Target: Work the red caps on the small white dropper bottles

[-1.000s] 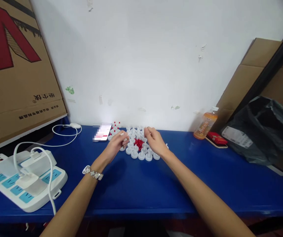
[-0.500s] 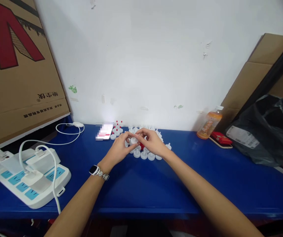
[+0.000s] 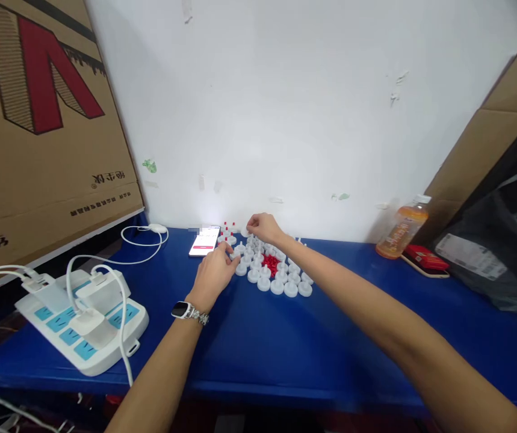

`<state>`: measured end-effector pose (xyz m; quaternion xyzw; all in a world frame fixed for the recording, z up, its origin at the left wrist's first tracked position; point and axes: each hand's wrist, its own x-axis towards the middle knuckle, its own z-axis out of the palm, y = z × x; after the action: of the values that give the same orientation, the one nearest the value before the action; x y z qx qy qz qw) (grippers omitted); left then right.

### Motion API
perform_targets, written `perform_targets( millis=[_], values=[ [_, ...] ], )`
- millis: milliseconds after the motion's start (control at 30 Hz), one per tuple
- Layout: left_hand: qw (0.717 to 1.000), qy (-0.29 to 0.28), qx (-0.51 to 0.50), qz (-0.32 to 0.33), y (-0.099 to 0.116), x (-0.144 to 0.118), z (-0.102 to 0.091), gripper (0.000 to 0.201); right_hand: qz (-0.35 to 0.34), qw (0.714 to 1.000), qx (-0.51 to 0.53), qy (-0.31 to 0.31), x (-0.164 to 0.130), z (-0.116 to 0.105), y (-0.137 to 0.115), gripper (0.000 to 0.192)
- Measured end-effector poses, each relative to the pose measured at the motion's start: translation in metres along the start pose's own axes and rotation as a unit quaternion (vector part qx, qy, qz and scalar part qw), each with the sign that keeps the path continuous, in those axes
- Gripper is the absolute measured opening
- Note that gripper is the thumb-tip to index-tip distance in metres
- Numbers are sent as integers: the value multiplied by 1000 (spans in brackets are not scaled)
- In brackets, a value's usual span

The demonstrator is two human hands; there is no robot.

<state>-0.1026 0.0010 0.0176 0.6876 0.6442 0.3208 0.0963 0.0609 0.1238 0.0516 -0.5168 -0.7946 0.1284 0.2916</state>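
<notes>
We observe white spouted caps (image 3: 277,287) around red tips (image 3: 271,264) on a blue table (image 3: 240,349); the right hand (image 3: 265,227) narrows at a rear cap (image 3: 244,231), the left hand (image 3: 215,269) curls alongside; we cannot tell either grip.

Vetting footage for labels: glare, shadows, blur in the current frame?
Head view: pale glow on the wall above the phone, pixelated patch at its top edge; head view: soft shadow on the wall left of the bottle; head view: red pieces merge, outlines unclear.
</notes>
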Motion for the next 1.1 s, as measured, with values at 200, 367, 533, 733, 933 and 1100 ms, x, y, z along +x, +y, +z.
perform_targets(
  millis=[200,367,533,733,933,1100],
  values=[
    [999,-48,16,16,-4,0,3,13,10,997,-54,-49,27,36,1,11],
    [997,-66,21,17,-3,0,3,13,11,992,-90,-89,34,34,-5,8],
    [998,-47,23,17,-3,-1,2,15,2,991,-99,-87,40,37,-17,20],
    [999,-38,34,12,-5,-1,2,17,5,996,-64,-54,39,43,-24,11],
    [986,147,-16,77,2,-1,9,40,-6,995,84,53,-13,13,-24,21],
    [981,83,-59,163,13,-5,18,40,6,968,246,58,-83,-3,-16,30]
  ],
)
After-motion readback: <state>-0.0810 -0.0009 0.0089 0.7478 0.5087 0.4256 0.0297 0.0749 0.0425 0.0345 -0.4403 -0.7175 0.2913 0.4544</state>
